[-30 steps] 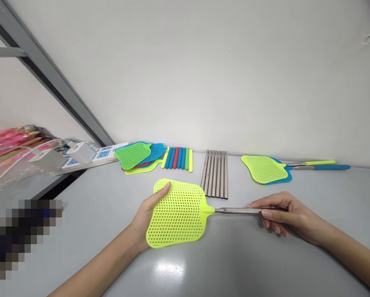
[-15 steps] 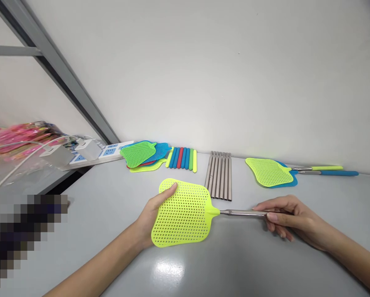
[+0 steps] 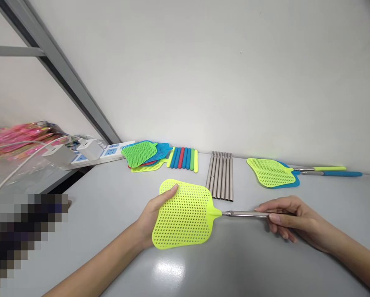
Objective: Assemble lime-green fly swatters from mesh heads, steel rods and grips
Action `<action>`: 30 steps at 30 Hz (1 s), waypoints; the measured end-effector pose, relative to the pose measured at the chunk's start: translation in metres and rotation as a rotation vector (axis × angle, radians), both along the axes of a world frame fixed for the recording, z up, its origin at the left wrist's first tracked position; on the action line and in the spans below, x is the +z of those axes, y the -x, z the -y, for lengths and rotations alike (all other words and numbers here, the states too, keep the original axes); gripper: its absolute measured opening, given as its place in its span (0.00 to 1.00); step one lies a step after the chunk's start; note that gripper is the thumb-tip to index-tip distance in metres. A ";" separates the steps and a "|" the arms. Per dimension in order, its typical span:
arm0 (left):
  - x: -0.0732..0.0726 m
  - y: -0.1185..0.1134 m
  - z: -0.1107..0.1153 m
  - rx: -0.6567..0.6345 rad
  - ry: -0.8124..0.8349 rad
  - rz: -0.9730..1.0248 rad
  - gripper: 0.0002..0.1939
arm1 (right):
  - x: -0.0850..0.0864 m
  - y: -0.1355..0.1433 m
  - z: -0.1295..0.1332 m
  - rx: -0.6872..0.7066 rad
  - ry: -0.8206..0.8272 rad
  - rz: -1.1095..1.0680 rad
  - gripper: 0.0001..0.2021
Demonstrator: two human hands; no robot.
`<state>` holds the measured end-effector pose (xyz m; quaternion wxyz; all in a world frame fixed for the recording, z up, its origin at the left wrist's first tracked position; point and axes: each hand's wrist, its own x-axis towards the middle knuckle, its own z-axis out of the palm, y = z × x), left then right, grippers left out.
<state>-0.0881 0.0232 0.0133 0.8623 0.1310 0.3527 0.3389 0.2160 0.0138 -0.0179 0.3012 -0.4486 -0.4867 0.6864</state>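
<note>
A yellow-green fly swatter head (image 3: pixel 185 216) with a perforated face lies in my left hand (image 3: pixel 150 218), thumb on top and the other fingers hidden beneath. From its neck a metal rod (image 3: pixel 248 214) runs right. My right hand (image 3: pixel 291 220) pinches the rod's far part between thumb and fingers; the rod's end is hidden by the hand. Behind the swatter, several bare metal rods (image 3: pixel 221 175) lie side by side. To their left sits a row of coloured handle grips (image 3: pixel 183 158). Loose swatter heads (image 3: pixel 140 154) in green, blue, red and yellow are piled further left.
At the back right lie two swatters with handles, a yellow-green one (image 3: pixel 273 172) overlapping a blue one (image 3: pixel 342 173). A white power strip (image 3: pixel 116 150) with plugged-in adapters and cables stands at left. Beyond it are plastic-wrapped pink items (image 3: pixel 27 140). A wall borders the grey table (image 3: pixel 228 264).
The whole view has shifted slightly. Both hands keep the same hold on the swatter head and rod, with no other visible change.
</note>
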 end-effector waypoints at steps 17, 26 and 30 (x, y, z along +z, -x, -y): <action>-0.002 -0.001 -0.002 0.045 0.030 0.023 0.14 | 0.007 0.005 0.000 -0.005 -0.001 0.029 0.13; 0.000 -0.002 -0.001 0.044 0.023 0.017 0.13 | 0.009 0.005 0.001 -0.016 -0.007 0.032 0.13; 0.000 -0.002 -0.002 0.050 0.025 0.002 0.13 | 0.006 0.004 0.001 -0.017 -0.007 0.018 0.12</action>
